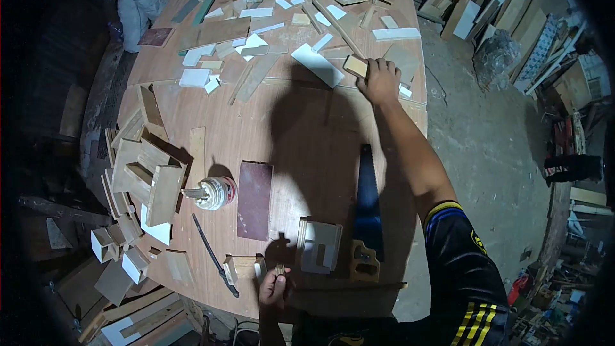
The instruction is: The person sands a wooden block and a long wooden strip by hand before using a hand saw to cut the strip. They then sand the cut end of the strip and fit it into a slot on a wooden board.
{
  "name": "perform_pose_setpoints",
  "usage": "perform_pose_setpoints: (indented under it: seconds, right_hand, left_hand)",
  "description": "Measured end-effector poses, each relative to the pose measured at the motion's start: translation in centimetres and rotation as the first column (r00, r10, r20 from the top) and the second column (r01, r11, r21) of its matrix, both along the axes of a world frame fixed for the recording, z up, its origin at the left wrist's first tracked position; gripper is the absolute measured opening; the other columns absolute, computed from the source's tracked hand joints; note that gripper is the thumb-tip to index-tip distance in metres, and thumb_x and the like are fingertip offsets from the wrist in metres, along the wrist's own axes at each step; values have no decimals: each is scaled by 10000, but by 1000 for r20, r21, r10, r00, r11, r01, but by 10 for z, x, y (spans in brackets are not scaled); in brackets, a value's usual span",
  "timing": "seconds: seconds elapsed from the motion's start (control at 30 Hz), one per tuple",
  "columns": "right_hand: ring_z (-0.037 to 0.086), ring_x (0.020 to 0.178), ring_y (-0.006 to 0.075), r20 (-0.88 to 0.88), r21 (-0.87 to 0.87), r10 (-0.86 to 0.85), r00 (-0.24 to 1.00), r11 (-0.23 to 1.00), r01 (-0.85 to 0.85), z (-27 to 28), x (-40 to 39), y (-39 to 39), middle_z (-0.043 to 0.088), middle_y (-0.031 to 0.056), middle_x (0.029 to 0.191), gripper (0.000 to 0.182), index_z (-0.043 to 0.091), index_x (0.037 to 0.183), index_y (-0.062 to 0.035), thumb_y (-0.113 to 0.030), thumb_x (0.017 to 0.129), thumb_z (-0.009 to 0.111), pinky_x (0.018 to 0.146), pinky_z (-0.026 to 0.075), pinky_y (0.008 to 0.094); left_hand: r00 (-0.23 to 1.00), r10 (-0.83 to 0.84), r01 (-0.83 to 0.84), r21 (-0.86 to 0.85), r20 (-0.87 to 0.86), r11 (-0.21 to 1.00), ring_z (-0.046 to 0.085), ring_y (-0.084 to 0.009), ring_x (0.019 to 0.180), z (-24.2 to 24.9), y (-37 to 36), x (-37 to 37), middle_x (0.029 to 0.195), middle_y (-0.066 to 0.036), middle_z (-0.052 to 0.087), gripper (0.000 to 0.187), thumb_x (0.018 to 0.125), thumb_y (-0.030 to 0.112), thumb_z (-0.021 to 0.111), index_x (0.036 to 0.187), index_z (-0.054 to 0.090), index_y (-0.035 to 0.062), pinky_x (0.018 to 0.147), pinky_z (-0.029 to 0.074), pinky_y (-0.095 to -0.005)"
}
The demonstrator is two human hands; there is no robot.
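My right hand (pixel 382 81) reaches to the far right of the table, fingers closed over the right end of a small wooden block (pixel 354 65). Close to my body, my left hand (pixel 275 289) pinches a small piece of wood (pixel 280 270) between thumb and fingers. Just left of it stands a small wooden assembly (pixel 243 270). A pale grooved panel piece (pixel 318 245) lies to its right, followed by a handsaw (pixel 367 218) with a wooden handle. Farther in lies a dark reddish-brown board (pixel 254 200), beside a jar (pixel 214 193) with a stick or brush in it.
Wood and white offcuts (pixel 256 13) are scattered across the far half of the table (pixel 307 141). Stacked wooden pieces (pixel 147 173) crowd the left edge, near a thin dark rod-like tool (pixel 214 255). Boards (pixel 512 13) lean beyond the floor (pixel 474 147) at right.
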State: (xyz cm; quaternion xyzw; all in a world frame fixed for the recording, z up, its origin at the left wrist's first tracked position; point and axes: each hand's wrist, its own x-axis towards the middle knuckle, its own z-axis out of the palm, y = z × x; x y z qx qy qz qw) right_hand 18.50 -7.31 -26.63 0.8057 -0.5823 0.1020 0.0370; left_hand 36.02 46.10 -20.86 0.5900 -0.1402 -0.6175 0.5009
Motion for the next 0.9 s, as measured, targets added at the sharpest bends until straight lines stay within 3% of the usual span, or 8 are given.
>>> perform_pose_setpoints:
  seconds: [0.07, 0.13, 0.2, 0.27, 0.3, 0.4, 0.53, 0.9]
  right_hand:
    - [471, 1192, 355, 123, -43, 34, 992, 999, -29, 0, -5, 6, 554, 101, 1230, 488, 606, 1112, -110, -350, 706, 730, 967, 393, 504]
    - [470, 1185, 366, 266, 191, 358, 895, 890, -413, -10, -12, 10, 544, 108, 1240, 496, 596, 1127, -118, -341, 702, 720, 988, 401, 464]
    - [472, 1181, 377, 158, 308, 409, 899, 845, -438, -21, -17, 21, 526, 109, 1266, 479, 583, 1153, -144, -313, 723, 708, 996, 411, 450]
    - [480, 1174, 374, 52, 205, 438, 897, 875, -439, -38, -20, 36, 515, 112, 1275, 461, 567, 1165, -174, -290, 741, 704, 989, 425, 446]
    - [483, 1171, 379, 99, 349, 368, 925, 857, -378, -27, -16, 47, 501, 121, 1285, 492, 530, 1194, -189, -259, 739, 702, 970, 435, 475]
    - [484, 1163, 379, -50, 353, 255, 966, 909, -222, -12, -8, 80, 495, 134, 1260, 626, 508, 1202, -143, -414, 701, 768, 954, 435, 483]
    - [476, 1153, 433, -119, 458, 155, 981, 885, -84, 5, -5, 103, 480, 175, 1264, 759, 452, 1298, -208, -503, 676, 771, 943, 437, 523]
    - [304, 1314, 490, -48, 534, 215, 975, 831, -157, -20, -17, 137, 323, 205, 1444, 733, 440, 1235, -194, -425, 638, 798, 1009, 367, 598]
  left_hand:
    - [1000, -6, 6, -13, 22, 1000, 486, -58, 607, -5, 1, 1, 778, -43, 606, 290, 985, 251, 495, 1176, 534, 36, 546, 380, -203]
    - [999, -43, 44, -27, 29, 999, 487, -58, 608, -2, -2, 4, 773, -41, 603, 283, 989, 241, 487, 1177, 532, 33, 548, 385, -206]
    - [997, -70, 71, -22, 34, 997, 487, -58, 609, 0, 0, 5, 768, -40, 599, 277, 993, 230, 479, 1177, 529, 29, 551, 390, -208]
    - [964, -130, 166, -140, 233, 976, 523, -96, 637, -4, 6, 5, 811, -53, 607, 299, 1021, 218, 395, 1197, 507, 3, 577, 419, -242]
    - [967, -111, 135, -95, 229, 986, 520, -93, 634, 0, 8, 4, 809, -55, 607, 302, 1020, 230, 407, 1194, 505, 3, 579, 418, -238]
    - [982, -38, 44, -26, 188, 999, 506, -84, 619, 9, 14, 4, 791, -51, 600, 305, 1017, 258, 429, 1168, 509, 6, 577, 411, -226]
    - [975, 83, -85, -2, 205, 996, 452, -36, 586, 24, 28, 4, 773, -27, 580, 251, 1020, 206, 420, 1153, 519, 18, 532, 372, -189]
    - [949, 276, -277, -17, 152, 961, 441, -41, 531, 32, 76, 10, 752, -27, 564, 251, 1025, 235, 420, 1115, 521, 24, 466, 355, -184]
